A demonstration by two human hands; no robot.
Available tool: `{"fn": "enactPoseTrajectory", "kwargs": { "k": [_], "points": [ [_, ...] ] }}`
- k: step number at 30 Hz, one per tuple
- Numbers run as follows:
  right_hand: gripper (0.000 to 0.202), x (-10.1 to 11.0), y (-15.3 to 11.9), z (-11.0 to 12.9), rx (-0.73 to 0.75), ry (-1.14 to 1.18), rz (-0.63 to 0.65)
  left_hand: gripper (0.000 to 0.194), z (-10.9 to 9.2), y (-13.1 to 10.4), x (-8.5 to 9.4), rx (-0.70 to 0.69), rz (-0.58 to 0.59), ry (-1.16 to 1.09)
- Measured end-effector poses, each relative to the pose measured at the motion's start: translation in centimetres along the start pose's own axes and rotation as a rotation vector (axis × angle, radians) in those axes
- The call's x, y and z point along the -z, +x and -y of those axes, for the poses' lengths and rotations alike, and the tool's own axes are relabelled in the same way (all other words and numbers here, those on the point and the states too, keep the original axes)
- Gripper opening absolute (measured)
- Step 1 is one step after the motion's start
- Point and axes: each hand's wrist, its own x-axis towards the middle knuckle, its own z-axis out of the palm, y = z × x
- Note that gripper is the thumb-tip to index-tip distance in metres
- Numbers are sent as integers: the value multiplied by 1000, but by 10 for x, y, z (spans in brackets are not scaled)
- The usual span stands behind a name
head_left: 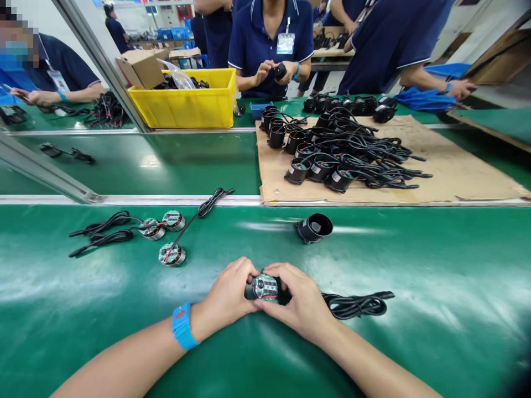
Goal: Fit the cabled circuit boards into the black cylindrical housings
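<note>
Between my two hands is a round motor with a green circuit board (265,287) on top, seated in a dark housing mostly covered by my fingers. My left hand (232,287), with a blue band at the wrist, is closed around its left side. My right hand (302,301) is closed on the right side, thumb and fingers curled over the edge. A bundled black cable (359,305) lies just right of my right hand; where it joins is hidden. Beyond my hands, an open black cup-shaped housing (310,231) stands on the green work surface (232,359).
Left are motors with boards (172,255) and bundled cables (110,237). Wired black housings (319,168) crowd a cardboard sheet (448,166) at back right. A yellow bin (186,105) and a metal post (103,61) stand behind. Across the bench a co-worker (269,44) holds a black part.
</note>
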Motion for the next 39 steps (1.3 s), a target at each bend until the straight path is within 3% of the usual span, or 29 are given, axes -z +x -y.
{"fn": "enactPoseTrajectory", "kwargs": {
  "k": [7,10,13,15,18,21,24,28,31,35,39],
  "points": [
    [38,-5,0,-8,106,35,-67,43,1,0,-2,-41,23,33],
    [40,-6,-3,-9,99,12,-77,51,5,1,10,-78,100,3],
    [45,0,-3,-7,105,-48,-72,81,10,6,28,-131,219,-193],
    [47,11,-2,-4,107,-98,-74,76,11,16,36,-121,191,-335],
    [46,38,-2,1,150,-141,-182,54,3,43,31,-116,59,-312],
    [46,73,-7,1,179,-221,-422,76,-15,85,10,-243,-21,-150],
    [46,104,-12,-9,107,-332,-668,100,-34,134,-10,-397,6,-78],
    [42,125,-14,-25,22,-381,-813,96,-54,172,-22,-501,64,-90],
    [42,126,-14,-32,24,-391,-798,80,-59,160,-24,-490,9,-74],
    [40,118,-13,-29,59,-355,-727,57,-46,103,-18,-324,-103,42],
    [41,107,-13,-19,76,-309,-670,81,-26,42,-5,-249,-56,42]
  ]
}}
